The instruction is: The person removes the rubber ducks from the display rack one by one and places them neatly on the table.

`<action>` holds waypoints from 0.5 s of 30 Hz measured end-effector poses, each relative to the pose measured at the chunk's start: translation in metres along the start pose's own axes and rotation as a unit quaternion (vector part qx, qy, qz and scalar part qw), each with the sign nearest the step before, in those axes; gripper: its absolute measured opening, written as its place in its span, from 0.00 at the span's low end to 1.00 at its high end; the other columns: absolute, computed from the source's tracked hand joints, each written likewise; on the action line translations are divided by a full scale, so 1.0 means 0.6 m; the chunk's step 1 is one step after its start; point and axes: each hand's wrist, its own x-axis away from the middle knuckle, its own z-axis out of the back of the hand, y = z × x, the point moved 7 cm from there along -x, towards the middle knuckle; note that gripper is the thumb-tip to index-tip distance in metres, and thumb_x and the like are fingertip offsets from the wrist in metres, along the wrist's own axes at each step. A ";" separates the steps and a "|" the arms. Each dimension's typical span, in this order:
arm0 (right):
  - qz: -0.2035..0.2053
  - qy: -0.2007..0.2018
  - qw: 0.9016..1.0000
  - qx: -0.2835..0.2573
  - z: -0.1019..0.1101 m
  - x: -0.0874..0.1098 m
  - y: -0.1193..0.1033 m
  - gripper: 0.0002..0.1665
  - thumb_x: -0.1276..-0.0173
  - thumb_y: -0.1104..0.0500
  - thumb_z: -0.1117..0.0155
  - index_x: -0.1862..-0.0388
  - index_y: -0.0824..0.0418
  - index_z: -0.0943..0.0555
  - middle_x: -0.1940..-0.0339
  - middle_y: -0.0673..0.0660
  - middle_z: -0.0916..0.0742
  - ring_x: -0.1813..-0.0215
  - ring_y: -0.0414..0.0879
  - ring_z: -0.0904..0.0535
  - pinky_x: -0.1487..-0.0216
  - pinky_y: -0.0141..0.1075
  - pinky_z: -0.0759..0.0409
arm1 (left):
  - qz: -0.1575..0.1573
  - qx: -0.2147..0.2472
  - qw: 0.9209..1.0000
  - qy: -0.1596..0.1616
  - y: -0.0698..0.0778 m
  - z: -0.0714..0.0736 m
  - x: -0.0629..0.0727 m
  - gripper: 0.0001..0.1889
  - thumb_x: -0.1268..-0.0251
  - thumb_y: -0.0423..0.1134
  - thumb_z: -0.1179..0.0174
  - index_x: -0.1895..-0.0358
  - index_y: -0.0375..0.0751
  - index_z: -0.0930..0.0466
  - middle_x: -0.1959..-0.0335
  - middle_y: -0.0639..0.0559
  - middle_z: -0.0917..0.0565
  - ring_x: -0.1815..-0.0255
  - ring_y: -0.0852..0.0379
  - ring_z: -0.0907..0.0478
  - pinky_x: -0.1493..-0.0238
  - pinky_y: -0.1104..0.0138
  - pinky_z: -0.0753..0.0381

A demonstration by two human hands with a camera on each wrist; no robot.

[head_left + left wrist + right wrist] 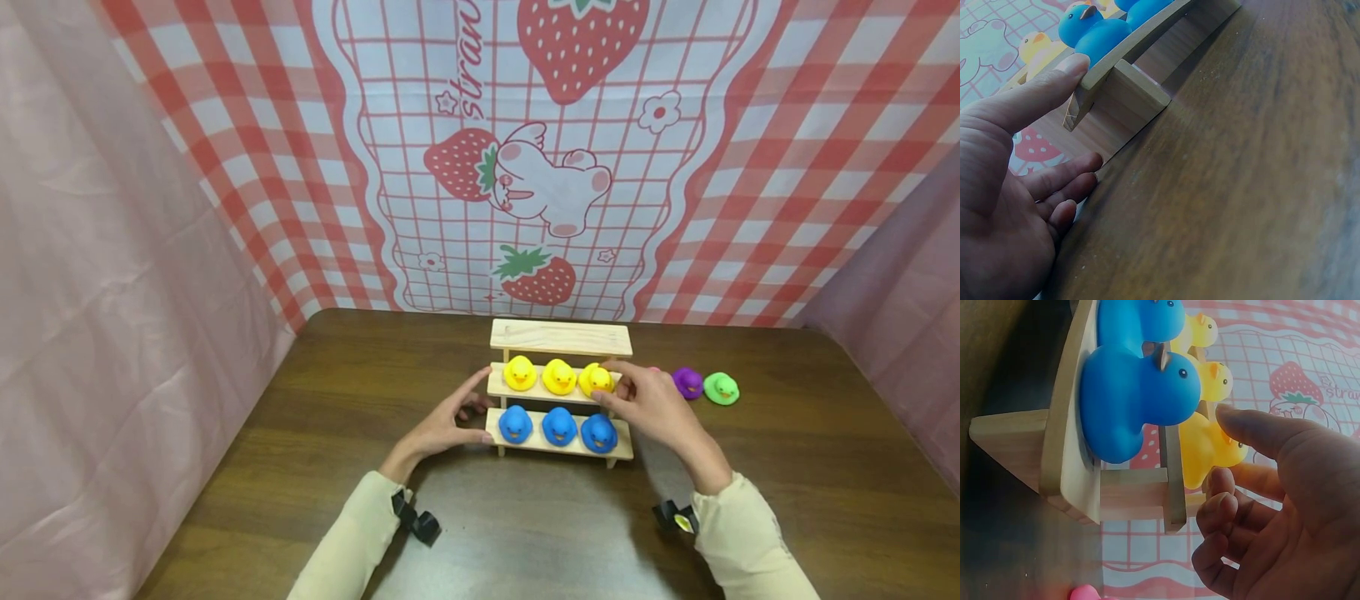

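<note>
A three-tier wooden stand (561, 336) carries three yellow rubber ducks on its middle tier and three blue rubber ducks, including the middle blue duck (559, 427), on its lowest. My right hand (660, 408) pinches the rightmost yellow duck (596, 380) between thumb and fingers, at the right end of the middle tier. In the right wrist view that yellow duck (1200, 453) is partly hidden behind a blue one. At the stand's left end, my left hand (446, 421) is spread, its thumb (1054, 84) touching the lowest tier's edge and its other fingers beside the side panel.
Right of the stand, a purple duck (687, 383) and a green duck (722, 388) sit on the wooden table (337, 400), with a pink thing mostly hidden by the right hand. Behind the table hangs a strawberry-print cloth (465, 267).
</note>
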 end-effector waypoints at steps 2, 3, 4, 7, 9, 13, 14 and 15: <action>-0.003 -0.001 1.000 -0.001 0.001 0.000 0.000 0.24 0.37 0.55 0.26 0.45 0.66 0.17 0.82 0.47 0.19 0.79 0.36 0.30 0.75 0.29 0.30 | 0.000 0.000 1.000 0.000 -0.001 0.000 0.000 0.54 0.45 0.37 0.27 0.18 0.57 0.52 0.42 0.35 0.19 0.43 0.42 0.25 0.45 0.59 0.31; -0.004 -0.001 1.000 -0.001 0.001 0.000 0.000 0.25 0.37 0.55 0.26 0.45 0.66 0.17 0.82 0.48 0.19 0.79 0.36 0.30 0.74 0.29 0.30 | 0.000 0.000 1.000 0.000 -0.001 0.000 0.000 0.54 0.45 0.37 0.27 0.18 0.57 0.52 0.42 0.35 0.19 0.43 0.42 0.25 0.45 0.59 0.31; -0.005 -0.001 1.000 -0.001 0.002 0.000 -0.001 0.25 0.37 0.55 0.26 0.45 0.66 0.17 0.82 0.48 0.19 0.79 0.36 0.30 0.74 0.29 0.30 | 0.000 0.002 1.000 -0.001 -0.001 0.000 0.000 0.54 0.45 0.37 0.27 0.18 0.57 0.52 0.42 0.35 0.19 0.43 0.42 0.25 0.45 0.59 0.31; 0.000 0.008 1.000 0.000 0.009 0.001 -0.005 0.25 0.38 0.55 0.26 0.45 0.67 0.18 0.81 0.48 0.19 0.78 0.36 0.29 0.73 0.29 0.29 | 0.002 0.001 1.000 0.000 -0.001 -0.001 0.000 0.54 0.45 0.37 0.27 0.18 0.57 0.52 0.42 0.36 0.19 0.42 0.42 0.25 0.45 0.59 0.32; 0.006 0.016 1.000 0.000 0.015 0.003 -0.007 0.25 0.38 0.56 0.26 0.45 0.67 0.18 0.80 0.49 0.19 0.77 0.36 0.30 0.73 0.29 0.30 | 0.004 0.003 1.000 0.000 0.000 -0.001 0.000 0.53 0.45 0.36 0.28 0.18 0.58 0.52 0.41 0.36 0.19 0.42 0.42 0.26 0.45 0.59 0.32; 0.011 0.027 1.000 -0.003 0.028 0.007 -0.011 0.24 0.37 0.56 0.26 0.45 0.67 0.18 0.80 0.50 0.21 0.77 0.36 0.31 0.74 0.29 0.31 | 0.005 0.005 1.000 -0.001 0.000 -0.001 0.001 0.53 0.44 0.35 0.28 0.18 0.57 0.52 0.41 0.35 0.20 0.42 0.42 0.26 0.45 0.59 0.32; 0.009 0.028 1.000 -0.004 0.032 0.009 -0.011 0.24 0.37 0.56 0.27 0.45 0.67 0.18 0.80 0.50 0.22 0.77 0.36 0.32 0.74 0.29 0.32 | 0.006 0.006 1.000 -0.001 0.000 -0.001 0.000 0.53 0.44 0.35 0.28 0.18 0.57 0.52 0.41 0.35 0.20 0.42 0.42 0.26 0.45 0.59 0.32; 0.007 0.030 1.000 -0.004 0.035 0.010 -0.011 0.24 0.37 0.56 0.27 0.45 0.66 0.18 0.79 0.50 0.22 0.77 0.36 0.32 0.74 0.29 0.33 | 0.005 0.006 1.000 -0.001 0.000 0.000 0.000 0.53 0.44 0.35 0.28 0.18 0.57 0.52 0.41 0.35 0.19 0.42 0.42 0.26 0.45 0.59 0.32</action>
